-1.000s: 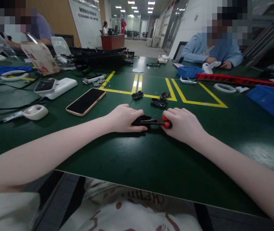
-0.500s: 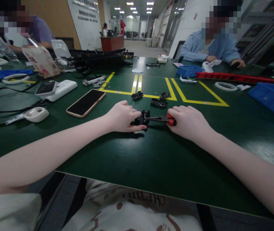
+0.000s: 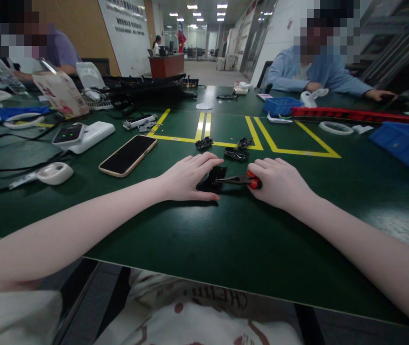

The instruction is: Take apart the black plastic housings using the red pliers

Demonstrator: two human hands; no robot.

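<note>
Red-handled needle-nose pliers [image 3: 235, 179] are in the closed grip of my right hand [image 3: 279, 184], their jaws pointing left. The jaw tips meet a small black plastic part [image 3: 213, 178] just above the green table. Around that part my left hand [image 3: 186, 179] is open, thumb below and fingers above, spread apart. Whether its palm or hidden fingers touch the part I cannot tell. Just beyond lie similar black pieces: one [image 3: 203, 143] to the left, one [image 3: 236, 153] nearer the pliers, and a smaller one [image 3: 245, 142] behind it.
A phone [image 3: 129, 155] lies left of my left hand, with a white device [image 3: 91, 136] and a tape roll [image 3: 55, 172] farther left. Yellow tape lines [image 3: 179, 139] mark the table. Blue bins [image 3: 405, 146] and a red strip [image 3: 348, 116] are at right. A co-worker [image 3: 301, 72] sits opposite.
My left hand has loosened, its fingers and thumb spreading away from the black part. The part has turned at the plier tips. The co-worker's arm at right has reached farther outward.
</note>
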